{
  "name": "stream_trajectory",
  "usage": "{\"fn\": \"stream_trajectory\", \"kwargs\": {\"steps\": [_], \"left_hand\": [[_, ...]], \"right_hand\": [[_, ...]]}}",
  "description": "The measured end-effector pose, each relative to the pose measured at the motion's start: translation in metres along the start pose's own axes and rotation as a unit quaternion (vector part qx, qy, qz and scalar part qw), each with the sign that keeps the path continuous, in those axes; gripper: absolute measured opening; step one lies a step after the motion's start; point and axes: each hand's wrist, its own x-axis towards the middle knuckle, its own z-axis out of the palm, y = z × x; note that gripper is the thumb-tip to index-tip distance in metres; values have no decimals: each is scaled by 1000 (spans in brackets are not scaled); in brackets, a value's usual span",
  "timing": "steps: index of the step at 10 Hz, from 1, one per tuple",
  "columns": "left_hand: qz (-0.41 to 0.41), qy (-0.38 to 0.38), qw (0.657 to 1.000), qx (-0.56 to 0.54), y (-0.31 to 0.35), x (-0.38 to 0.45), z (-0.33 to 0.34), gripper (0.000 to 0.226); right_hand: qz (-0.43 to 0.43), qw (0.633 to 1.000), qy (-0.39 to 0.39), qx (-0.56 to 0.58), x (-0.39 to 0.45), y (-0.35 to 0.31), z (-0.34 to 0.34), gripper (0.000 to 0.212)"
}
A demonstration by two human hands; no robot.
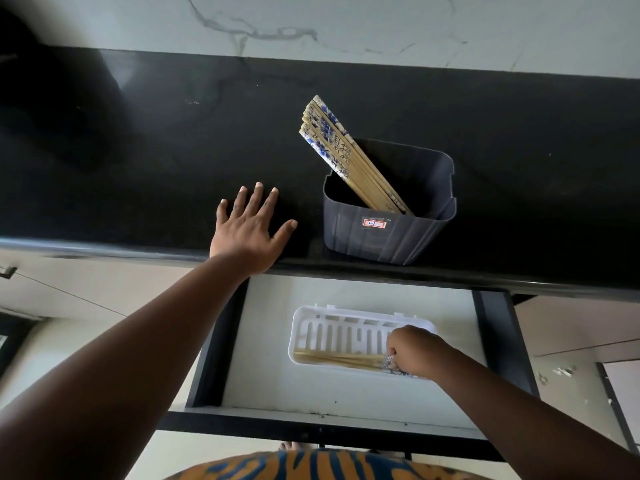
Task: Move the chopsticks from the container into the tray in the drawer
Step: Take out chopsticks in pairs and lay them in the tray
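A dark grey container (384,237) stands on the black counter near its front edge, with several wooden chopsticks (341,150) with blue-and-white tops leaning out to the upper left. Below, an open drawer (263,341) holds a white slotted tray (332,327). A few chopsticks (341,360) lie along the tray's front side. My right hand (414,351) is closed around their patterned ends at the tray's right end. My left hand (247,230) rests flat on the counter, fingers spread, left of the container.
The black counter (138,150) runs across the view, with a pale marble wall behind. The drawer has black side walls and a black front edge (311,431). Pale cabinet fronts sit to the left, and floor shows to the right.
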Motion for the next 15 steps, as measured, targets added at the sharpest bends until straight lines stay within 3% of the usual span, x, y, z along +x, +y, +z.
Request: {"fn": "stream_trajectory", "kwargs": {"steps": [4,5,6,9,10,11,13,14,15], "left_hand": [[0,1,1000,0,0,0,1,80],[2,4,1000,0,-1,0,0,80],[3,3,1000,-2,-1,0,1,80],[5,2,1000,0,-1,1,2,80],[7,-5,1000,2,-1,1,2,80],[12,-10,1000,16,-1,2,2,80],[20,-13,999,36,0,2,1,80],[18,-14,999,27,0,2,1,79],[18,-13,1000,17,0,2,2,78]], "right_hand": [[-22,997,76,11,-1,4,16,18],[-15,991,127,-29,-1,7,18,19],[-55,994,95,-5,0,9,24,14],[-5,995,82,53,-5,10,17,26],[-5,994,89,63,-17,7,-8,25],[-29,986,79,145,-42,-4,-53,29],[-188,918,114,331,-120,-42,-159,10],[-228,849,246,409,-138,-56,-201,5],[-159,835,431,302,-129,-68,-227,4]]}}
